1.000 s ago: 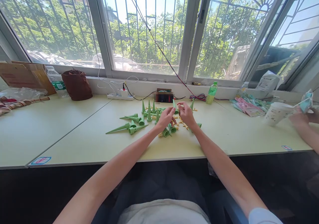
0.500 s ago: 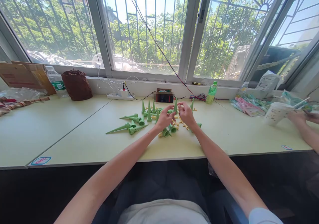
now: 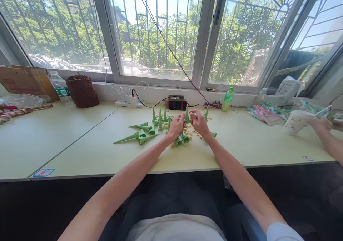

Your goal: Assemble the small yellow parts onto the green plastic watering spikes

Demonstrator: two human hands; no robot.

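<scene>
Green plastic cone-shaped spikes with ringed bases lie and stand in a group before me. One upright green spike (image 3: 187, 115) is between my two hands, its base showing. My left hand (image 3: 176, 127) is closed just left of it, thumb raised beside the spike; whether it touches is unclear. My right hand (image 3: 199, 123) is on the other side, thumb and fingers pinched together. Anything small within either hand is hidden. Small yellow branched pieces (image 3: 198, 135) lie under and between the hands. More green spikes (image 3: 128, 137) lie on their sides to the left.
A phone-like black device (image 3: 177, 105) stands behind the spikes. Along the window are a power strip (image 3: 125, 103), a brown bag (image 3: 81, 93) and a green bottle (image 3: 227, 100). At right, another person's hand (image 3: 320, 125) is near a white cup (image 3: 297, 122) and plastic packets (image 3: 268, 115).
The spike between my hands has shifted slightly left and down and looks more upright. My left hand has drawn back a little left, its fingers curling in; my right hand stays nearly in place.
</scene>
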